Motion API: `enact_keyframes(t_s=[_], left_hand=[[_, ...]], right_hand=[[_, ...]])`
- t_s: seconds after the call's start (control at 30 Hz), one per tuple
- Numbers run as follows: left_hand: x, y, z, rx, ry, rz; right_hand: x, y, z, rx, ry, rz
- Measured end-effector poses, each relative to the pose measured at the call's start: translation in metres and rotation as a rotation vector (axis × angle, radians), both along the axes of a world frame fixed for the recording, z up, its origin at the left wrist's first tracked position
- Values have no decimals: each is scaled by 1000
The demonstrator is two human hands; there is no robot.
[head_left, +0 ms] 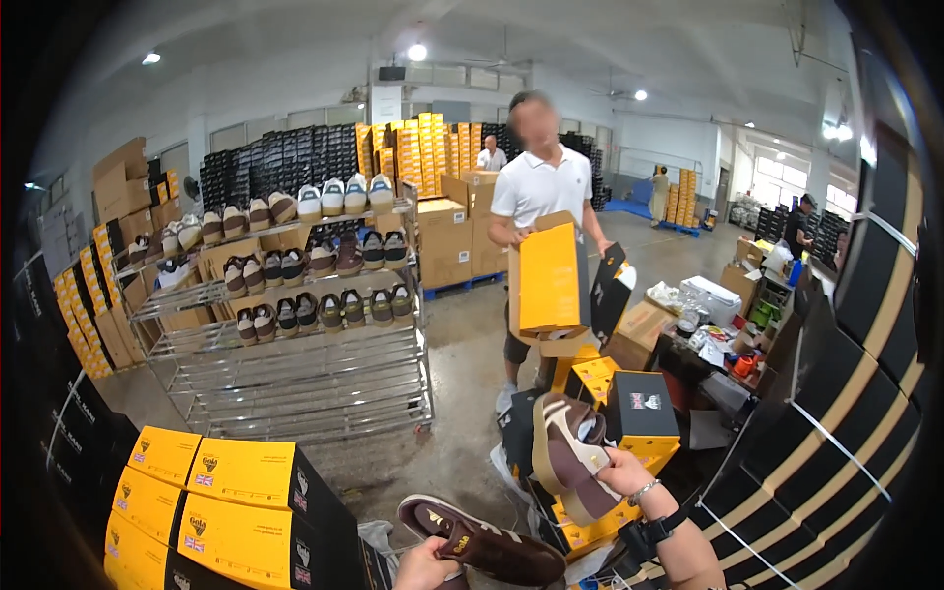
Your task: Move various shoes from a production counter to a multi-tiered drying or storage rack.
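- Our left grip [425,567]: closed round one dark brown shoe [511,554], low at the front, toe angled to the right; white side marks, pale edging, yellowish print near the collar
- Our right grip [627,474]: grasping a brown-and-cream shoe [593,500], raised in front of stacked boxes; brown toe, cream panel, tan sole
- Yellow-and-black boxes [251,531], lower left: we see dark emblems, small red, white and blue flag labels, fine lines of print
- Black-topped box [639,383], beside the raised shoe: pale emblem and flag label
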State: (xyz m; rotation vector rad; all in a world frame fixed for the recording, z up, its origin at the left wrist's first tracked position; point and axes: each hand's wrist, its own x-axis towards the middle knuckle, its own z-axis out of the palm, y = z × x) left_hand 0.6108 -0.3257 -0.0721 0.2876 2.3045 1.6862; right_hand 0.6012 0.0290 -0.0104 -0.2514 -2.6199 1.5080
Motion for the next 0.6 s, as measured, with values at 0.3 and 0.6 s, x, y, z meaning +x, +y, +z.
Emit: enact_keyframes(t_s=[0.3, 0.6], left_hand=[[-101, -26, -97, 310, -321, 236], [-194, -8, -82, 134, -334, 549]], right_hand=[[-114, -11, -87, -468, -385, 112], [-286, -23, -84, -22, -306, 444]])
